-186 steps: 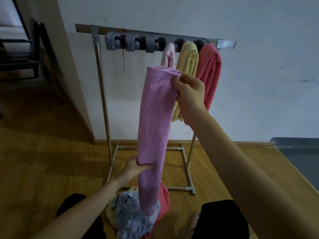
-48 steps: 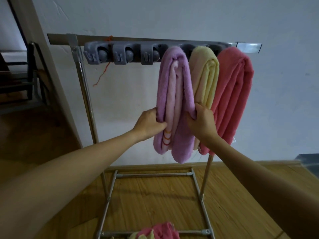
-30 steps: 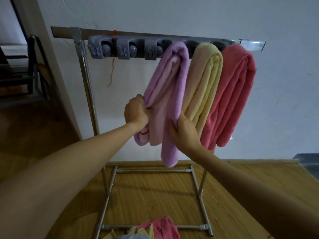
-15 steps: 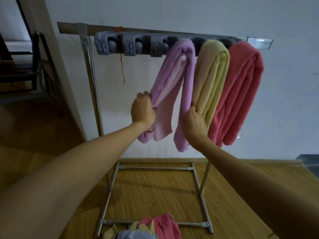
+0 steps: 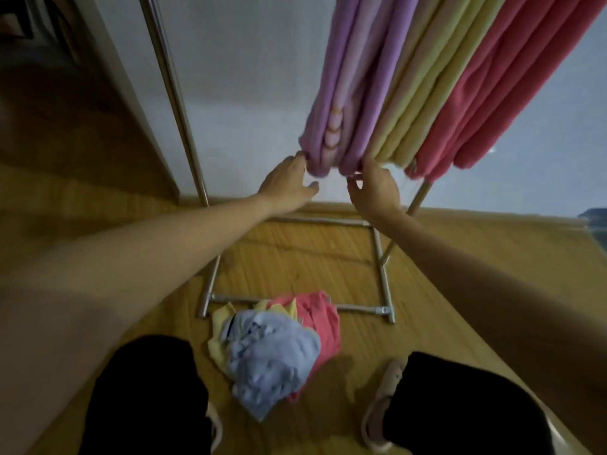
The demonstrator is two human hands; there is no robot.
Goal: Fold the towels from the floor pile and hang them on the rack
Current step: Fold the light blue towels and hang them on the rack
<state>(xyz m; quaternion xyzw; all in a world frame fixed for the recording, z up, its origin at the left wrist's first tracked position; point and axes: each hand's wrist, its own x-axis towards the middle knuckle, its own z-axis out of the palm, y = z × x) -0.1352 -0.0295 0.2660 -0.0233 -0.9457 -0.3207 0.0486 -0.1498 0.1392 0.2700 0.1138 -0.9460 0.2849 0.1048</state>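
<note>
Item: purple towel, hung on rack, leftmost of three, beside yellow towel and red towel.
Left hand: grip spread, fingertips touching the towel's lower left end.
Right hand: fingers loosely curled at its lower right end; whether pinching, cannot tell.
Step, judged: level both ends, smooth downward, avoid tugging the neighbours.
Remaining: pile on floor, at the rack's front base bar.

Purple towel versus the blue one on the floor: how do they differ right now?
The purple towel hangs on the rack in long folded layers; the blue towel lies crumpled on the floor pile. The purple one has both hands at its lower end, left hand and right hand; nothing touches the blue one. The purple one hangs beside a yellow towel; the blue one lies on top of pink and yellow cloth. Both look like soft terry.
</note>
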